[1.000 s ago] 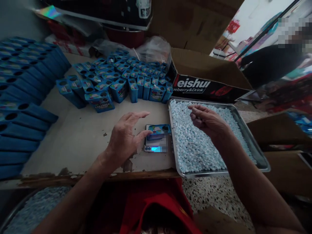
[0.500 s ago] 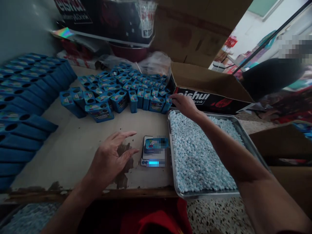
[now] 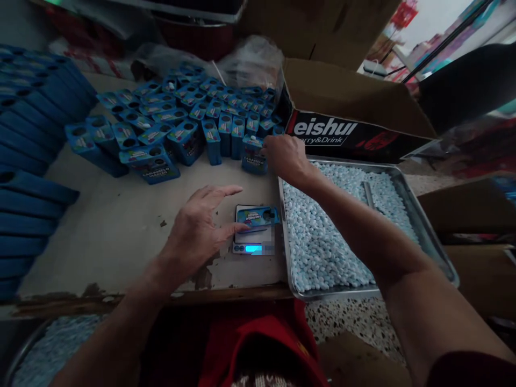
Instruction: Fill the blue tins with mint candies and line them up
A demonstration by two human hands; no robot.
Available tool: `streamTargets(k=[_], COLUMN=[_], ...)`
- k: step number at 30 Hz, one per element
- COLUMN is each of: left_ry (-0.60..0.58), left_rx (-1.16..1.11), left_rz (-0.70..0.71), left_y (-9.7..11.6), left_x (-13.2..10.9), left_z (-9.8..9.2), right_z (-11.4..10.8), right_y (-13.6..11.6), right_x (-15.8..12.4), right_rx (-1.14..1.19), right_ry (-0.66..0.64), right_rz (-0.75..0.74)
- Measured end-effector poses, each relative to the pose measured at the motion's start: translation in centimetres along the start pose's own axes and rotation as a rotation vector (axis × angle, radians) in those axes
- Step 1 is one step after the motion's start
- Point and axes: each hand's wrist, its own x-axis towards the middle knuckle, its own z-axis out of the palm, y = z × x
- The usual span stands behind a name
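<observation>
Fingers (image 3: 231,190) of the left hand (image 3: 197,226) are standing apart from the thumb in a wide, curved C, and from my remote seat I am seeing that thumb overlapping the near side of a printed blue container (image 3: 253,215); whether it is touching, I cannot tell. That container, a dark round opening at its right end, is resting on a flat, squarish scale (image 3: 252,236) near the front edge of the tabletop (image 3: 121,226), whose pale surface is peeling in rough patches. Curled closely together, the right hand's (image 3: 288,158) fingers are covering the upper right corner of an upright blue box (image 3: 253,156) behind the scale; I cannot tell whether they are pinching it. Beneath that forearm, a shiny metal tray (image 3: 437,252) is holding smooth, pale pellets (image 3: 330,236). Slim boxes (image 3: 185,142) are crowding the tabletop's rear edge.
</observation>
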Motion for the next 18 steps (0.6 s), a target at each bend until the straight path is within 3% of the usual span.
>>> streamTargets(k=[4,7,9,13,16,18], left_ry=[-0.113,-0.172,-0.149,-0.074,0.007,0.098], left_rx=[0.084,0.106,0.111,0.125,0.186,0.235], left_rz=[-0.012,-0.058,-0.042,-0.040,-0.161,-0.212], left_y=[1.3,2.0,1.9,-0.4,-3.3,-5.1], left_x=[0.8,0.4,-0.9,-5.1,-7.6,-7.9], left_z=[2.4,4.2,4.1,0.4,-4.3,-8.1], right_z=[-2.4,-2.7,-2.4,-1.0,0.4,1.5], right_y=[-0.1,0.2,0.3,-0.5,-1.8,-2.2], right_x=[-4.7,-8.1,-10.2,-13.9,-16.2,-17.4], right_rx=[0.062,0.126,0.142,0.130,0.120,0.172], right_ry=[-0.019,-0.005,0.004,-0.021,-0.072,-0.068], right_rz=[-0.018,-0.032,-0.039,-0.058,-0.084,-0.072])
